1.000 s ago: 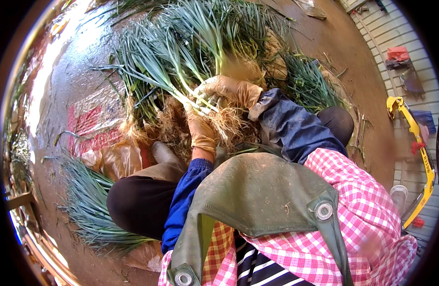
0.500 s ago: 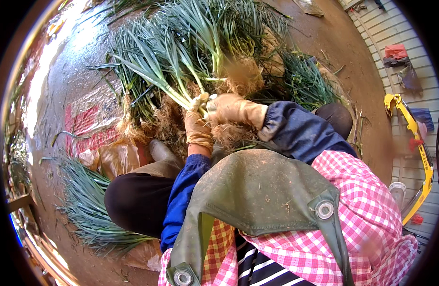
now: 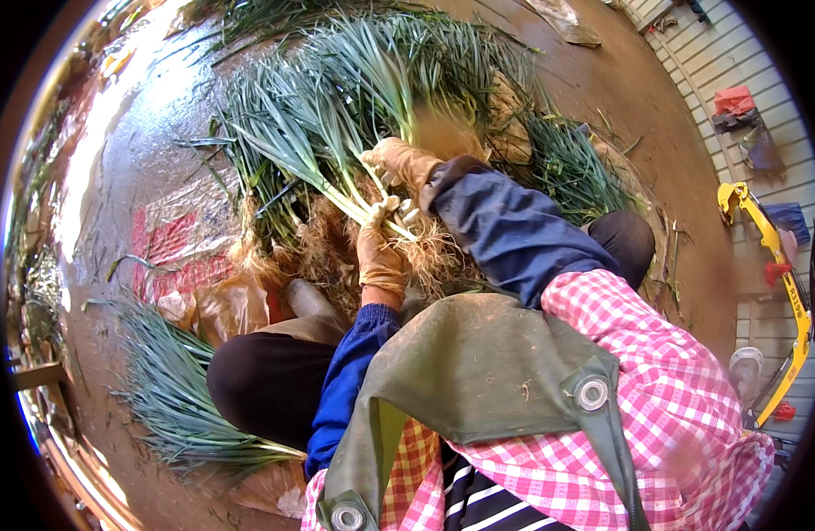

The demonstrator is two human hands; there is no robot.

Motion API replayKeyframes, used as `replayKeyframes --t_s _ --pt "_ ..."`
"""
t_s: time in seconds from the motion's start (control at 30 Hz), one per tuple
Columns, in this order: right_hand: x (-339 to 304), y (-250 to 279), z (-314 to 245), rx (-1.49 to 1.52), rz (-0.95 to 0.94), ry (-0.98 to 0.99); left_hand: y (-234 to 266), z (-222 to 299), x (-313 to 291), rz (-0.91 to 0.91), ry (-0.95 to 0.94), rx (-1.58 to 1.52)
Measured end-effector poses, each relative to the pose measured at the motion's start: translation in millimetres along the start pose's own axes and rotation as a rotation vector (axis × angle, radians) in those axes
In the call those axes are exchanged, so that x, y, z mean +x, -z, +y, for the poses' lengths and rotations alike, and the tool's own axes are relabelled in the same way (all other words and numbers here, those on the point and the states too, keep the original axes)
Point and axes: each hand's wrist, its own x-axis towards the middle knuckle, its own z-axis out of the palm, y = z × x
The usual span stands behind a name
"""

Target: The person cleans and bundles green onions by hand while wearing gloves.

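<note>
My left hand (image 3: pixel 384 263), in a tan glove, is closed around the white lower stems of a few leeks (image 3: pixel 341 202). Their long green leaves fan away to the far left, and pale stringy roots (image 3: pixel 430 257) hang beside the hand. Just beyond, my right hand (image 3: pixel 404 165), also gloved, has its fingers curled around the leek stems where the leaves begin; its palm side is hidden. Past both hands lies a big heap of leeks (image 3: pixel 363 66) with shaggy roots turned toward me.
Another leek bundle (image 3: pixel 173 389) lies by my left knee (image 3: pixel 270 380). Red-and-white plastic sheeting (image 3: pixel 173 243) and a crumpled tan bag (image 3: pixel 226 310) are on the wet brown floor. More leeks (image 3: pixel 576 168) rest at the right. A yellow toy-like digger arm (image 3: pixel 784 292) stands by the slatted wall.
My right hand has moved away from the roots, farther out along the stems toward the leaves. My left hand has shifted slightly nearer and to the right, still gripping the leeks.
</note>
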Motion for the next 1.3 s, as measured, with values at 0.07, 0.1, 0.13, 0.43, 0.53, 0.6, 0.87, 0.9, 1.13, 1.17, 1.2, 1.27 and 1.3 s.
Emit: replayKeyframes --t_s 0.07,0.1,0.13,0.43,0.53,0.6,0.87,0.9,1.13,1.17,1.2,1.27,1.3 --pt "13.3 -1.6 6.4 0.126 -0.035 -0.023 -5.3 2.0 -4.1 0.001 0.025 0.009" --pt "-1.1 4.7 4.2 0.115 -0.059 -0.029 -10.3 2.8 -6.9 0.01 0.027 0.007" --pt "9.9 12.2 18.6 0.238 -0.179 0.009 -15.9 2.5 -9.6 0.018 0.033 0.006" --pt "-20.7 67.7 0.0 0.471 -0.021 0.349 -1.2 32.3 3.9 -0.008 -0.07 -0.12" --pt "-28.1 78.9 -11.2 0.445 0.034 0.158 -3.2 32.1 -8.0 -0.082 0.111 -0.096" --pt "-14.0 74.8 -13.3 0.47 0.032 0.147 -2.8 19.3 -0.1 -0.184 0.057 0.011" --pt "26.4 24.5 -6.7 0.76 0.131 0.214 5.4 -21.5 2.9 -0.148 0.105 0.103" --pt "33.3 32.8 8.6 0.848 0.099 0.255 -5.0 -32.1 -0.3 -0.125 0.096 0.125" --pt "-8.5 -25.5 26.3 0.287 -0.057 0.14 6.5 -11.1 -5.1 0.025 0.026 0.088" --pt "-15.9 -30.0 34.3 0.371 -0.08 0.18 4.7 -14.2 -4.6 0.048 0.019 0.072" --pt "-24.0 -33.5 39.5 0.455 -0.104 0.224 3.3 -16.2 -3.6 0.071 0.011 0.058" --pt "-34.1 -30.2 45.1 0.372 -0.09 0.288 2.3 -18.5 -2.7 0.09 0.025 0.066" --pt "-38.5 -28.2 44.8 0.344 -0.084 0.305 1.0 -20.0 -3.1 0.093 0.014 0.082"
